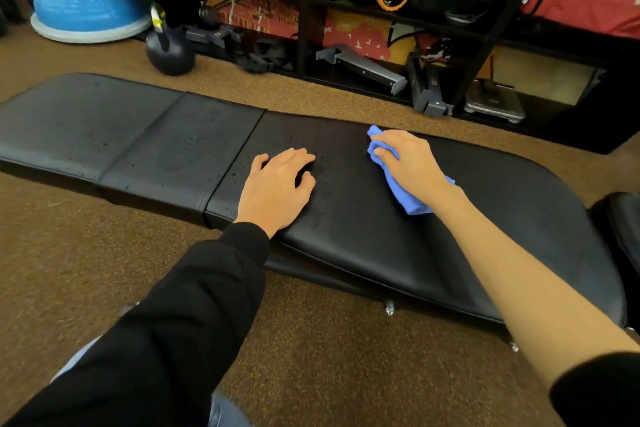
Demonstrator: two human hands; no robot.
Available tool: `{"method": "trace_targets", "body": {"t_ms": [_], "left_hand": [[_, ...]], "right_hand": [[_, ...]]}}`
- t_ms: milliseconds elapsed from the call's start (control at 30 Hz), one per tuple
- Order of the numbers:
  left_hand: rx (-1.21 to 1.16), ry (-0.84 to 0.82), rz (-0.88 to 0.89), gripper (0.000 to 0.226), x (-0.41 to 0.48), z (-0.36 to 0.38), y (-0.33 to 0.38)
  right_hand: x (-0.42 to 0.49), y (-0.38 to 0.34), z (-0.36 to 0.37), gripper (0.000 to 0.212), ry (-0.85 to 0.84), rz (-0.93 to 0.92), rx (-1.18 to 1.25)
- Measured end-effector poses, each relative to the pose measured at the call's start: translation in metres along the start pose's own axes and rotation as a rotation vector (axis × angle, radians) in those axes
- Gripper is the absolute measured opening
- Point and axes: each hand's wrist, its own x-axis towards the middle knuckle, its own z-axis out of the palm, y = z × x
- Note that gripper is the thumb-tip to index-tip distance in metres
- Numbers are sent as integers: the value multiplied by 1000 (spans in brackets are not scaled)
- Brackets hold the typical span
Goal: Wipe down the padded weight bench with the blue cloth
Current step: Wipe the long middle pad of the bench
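Head view: blue cloth [410,199] under right hand [408,163]

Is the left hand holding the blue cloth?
No: the left hand rests bare on the bench, while the right hand grips the blue cloth against the padding.

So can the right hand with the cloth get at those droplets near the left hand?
Probably yes. The right hand grips the blue cloth on the same bench pad, and bare padding lies between it and the droplets. The left hand resting there may cover some.
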Motion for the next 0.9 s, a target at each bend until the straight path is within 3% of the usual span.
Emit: {"method": "trace_targets", "body": {"t_ms": [200,300,700,900], "left_hand": [[-7,16,-6,37,1,2,0],[-14,16,-13,36,2,1,-1],[-6,6,-17,37,2,-1,0],[-15,3,-14,37,1,0,0]], "right_hand": [[54,14,9,30,44,210,-30],[78,7,18,25,18,280,-78],[8,-27,10,31,-137,-111,57],[19,1,-2,21,-45,-14,46]]}}
